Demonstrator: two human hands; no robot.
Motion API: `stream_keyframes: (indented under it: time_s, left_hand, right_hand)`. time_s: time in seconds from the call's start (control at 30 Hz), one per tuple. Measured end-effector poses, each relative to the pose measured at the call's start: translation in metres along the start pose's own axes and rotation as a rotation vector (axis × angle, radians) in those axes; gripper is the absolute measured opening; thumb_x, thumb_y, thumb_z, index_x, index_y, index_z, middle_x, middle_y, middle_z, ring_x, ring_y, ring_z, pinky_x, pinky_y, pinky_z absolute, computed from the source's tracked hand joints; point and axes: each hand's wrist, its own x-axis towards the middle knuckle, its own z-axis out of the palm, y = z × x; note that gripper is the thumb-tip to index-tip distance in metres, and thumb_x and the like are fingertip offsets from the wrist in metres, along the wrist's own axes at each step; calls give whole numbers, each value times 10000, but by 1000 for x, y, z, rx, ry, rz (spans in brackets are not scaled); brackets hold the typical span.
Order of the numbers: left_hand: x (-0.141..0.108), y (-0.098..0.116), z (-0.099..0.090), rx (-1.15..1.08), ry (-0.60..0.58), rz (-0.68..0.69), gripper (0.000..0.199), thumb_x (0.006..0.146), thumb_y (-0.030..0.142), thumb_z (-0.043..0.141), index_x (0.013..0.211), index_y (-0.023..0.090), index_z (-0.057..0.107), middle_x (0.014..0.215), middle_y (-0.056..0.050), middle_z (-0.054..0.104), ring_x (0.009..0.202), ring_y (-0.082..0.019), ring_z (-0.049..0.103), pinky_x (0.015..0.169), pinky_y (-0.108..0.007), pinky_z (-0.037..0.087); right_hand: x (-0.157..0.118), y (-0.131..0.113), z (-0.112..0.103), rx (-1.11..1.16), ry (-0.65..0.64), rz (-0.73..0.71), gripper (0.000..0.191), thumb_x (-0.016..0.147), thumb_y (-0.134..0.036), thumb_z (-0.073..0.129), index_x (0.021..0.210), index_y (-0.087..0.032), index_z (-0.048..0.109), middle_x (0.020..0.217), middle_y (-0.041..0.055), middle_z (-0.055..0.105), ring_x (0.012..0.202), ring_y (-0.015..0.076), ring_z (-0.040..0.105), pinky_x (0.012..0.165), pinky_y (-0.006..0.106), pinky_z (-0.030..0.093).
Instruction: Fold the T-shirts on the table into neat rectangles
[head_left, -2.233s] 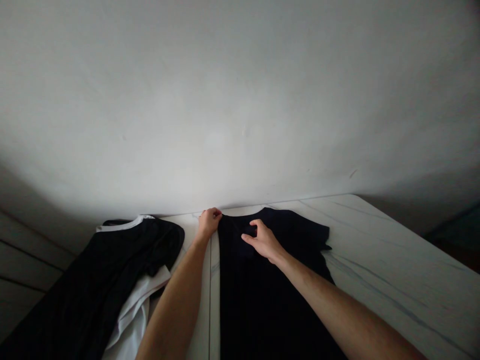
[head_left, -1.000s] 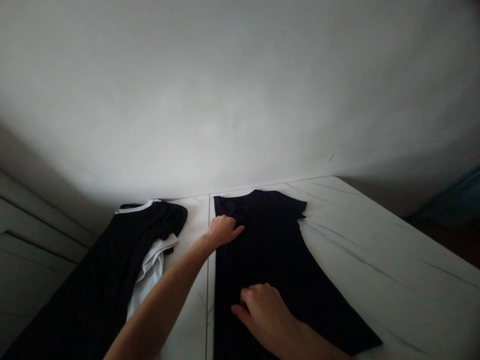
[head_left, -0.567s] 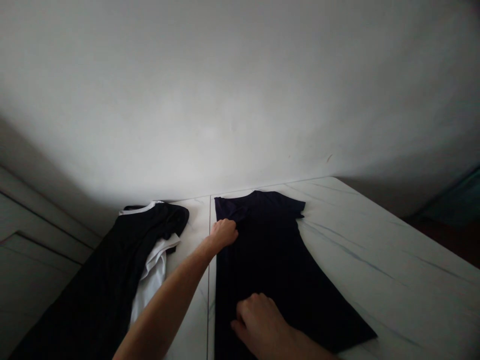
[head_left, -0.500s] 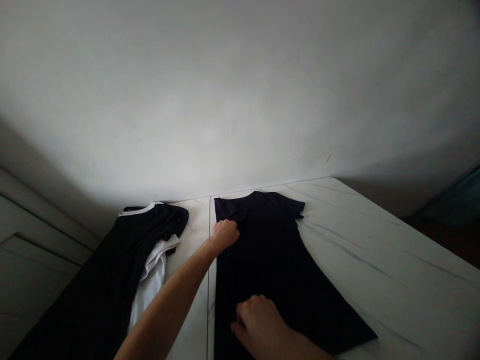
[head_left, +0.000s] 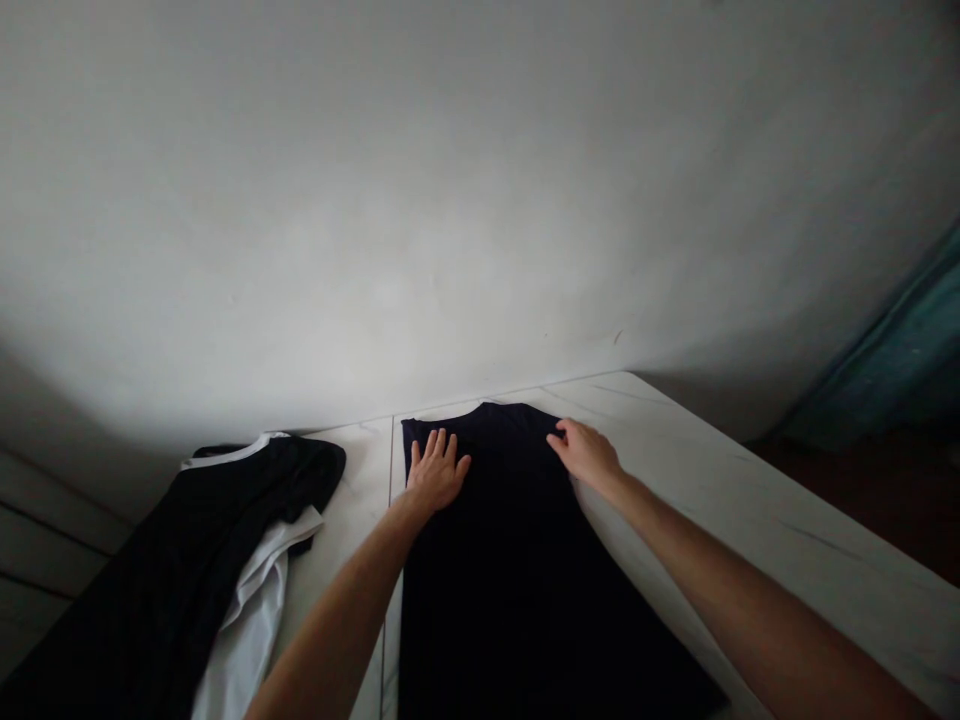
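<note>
Since half a second ago, the right hand (head_left: 589,455) has gone from low over the dark shirt (head_left: 487,560) up to its far right side, and the left hand (head_left: 436,472) has opened from a loose fist. From my distant view, the left now lies palm down with fingers spread on the smooth, thin-looking cloth, just below the far left corner. On the right, thumb and fingers curl together at the shoulder or sleeve; I cannot tell whether they pinch cloth. The shirt lies flat on the white, grey-veined surface (head_left: 675,470), its left edge straight, its right edge flaring toward me. Left of it I see a rumpled black garment (head_left: 187,560) with white trim (head_left: 232,455) and creased white fabric (head_left: 247,640) beside it. A narrow strip with a dark seam (head_left: 388,500) separates the two, and the left arm crosses it. To the right, a broader stretch runs to the slanting outer edge. The matte wall (head_left: 420,200) meets the far edge just beyond the shirt's neckline.
</note>
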Motion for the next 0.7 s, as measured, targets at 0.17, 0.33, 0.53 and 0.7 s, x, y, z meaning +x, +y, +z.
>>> stream_keyframes:
  time_s: [0.17, 0.33, 0.53, 0.7]
  left_hand:
    - [11, 18, 6, -41, -48, 30, 694, 1001, 537, 289, 1549, 113, 326, 1648, -176, 250, 1540, -329, 187, 1219, -636, 135]
    - [19, 36, 4, -194, 132, 33, 686, 975, 527, 384, 1519, 109, 376, 1634, -203, 285, 1542, -346, 171, 1210, -666, 36]
    - [63, 101, -3, -1340, -74, -57, 507, 781, 515, 723, 1166, 185, 703, 1348, -129, 639, 1381, -336, 439, 1203, -444, 258]
    - [96, 128, 15, -1740, -221, -224, 739, 825, 768, 519, 1266, 186, 625, 1288, -145, 647, 1205, -301, 592, 967, -435, 503]
  right_hand:
    - [71, 25, 14, -77, -100, 166, 452, 961, -492, 530, 1121, -108, 706, 1126, 201, 720, 1021, 273, 687, 748, 308, 463]
    - [96, 34, 25, -3, -177, 89, 126, 827, -301, 697, 801, -198, 765, 859, 80, 760, 855, 208, 694, 689, 260, 428]
    - [111, 32, 21, 86, -82, 25, 137, 879, -285, 624, 910, -181, 709, 905, 70, 736, 846, 179, 654, 693, 248, 424]
    - [102, -7, 18, 669, -173, -12, 99, 891, -252, 571, 961, -204, 621, 822, 11, 701, 745, 142, 657, 676, 237, 501]
